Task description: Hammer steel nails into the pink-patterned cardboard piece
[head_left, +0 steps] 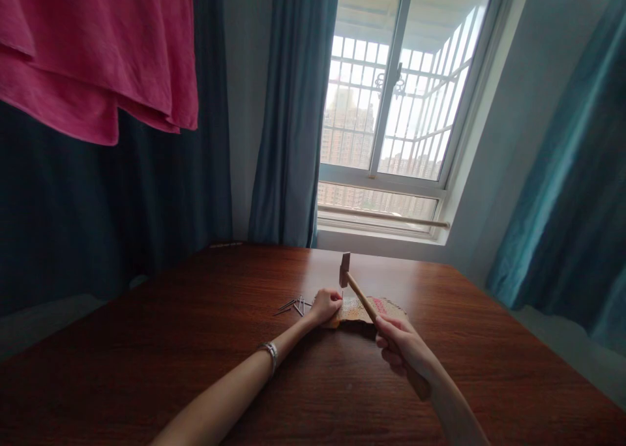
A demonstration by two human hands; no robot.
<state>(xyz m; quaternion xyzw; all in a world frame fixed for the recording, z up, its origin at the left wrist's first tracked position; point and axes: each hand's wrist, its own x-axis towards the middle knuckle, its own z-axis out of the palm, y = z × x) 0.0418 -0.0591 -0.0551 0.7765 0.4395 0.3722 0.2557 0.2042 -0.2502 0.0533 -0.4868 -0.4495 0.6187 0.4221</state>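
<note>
My right hand (398, 343) is closed round the wooden handle of a hammer (362, 297). Its metal head is raised over the left end of a rough, tan, board-like piece (359, 310) with red marks on its right part. Pinched in the fingertips of my left hand (327, 304) is a thin upright nail (343, 295), directly under the hammer head. The nail's lower end is too small to make out. Several loose nails (297, 306) lie scattered on the table, just left of my left hand.
All of this rests on a brown wooden table (235, 368). Beyond its far edge are a barred window (386, 107) and a blue curtain (293, 120). A pink cloth (107, 55) hangs at the upper left, and another curtain (552, 192) hangs at the right.
</note>
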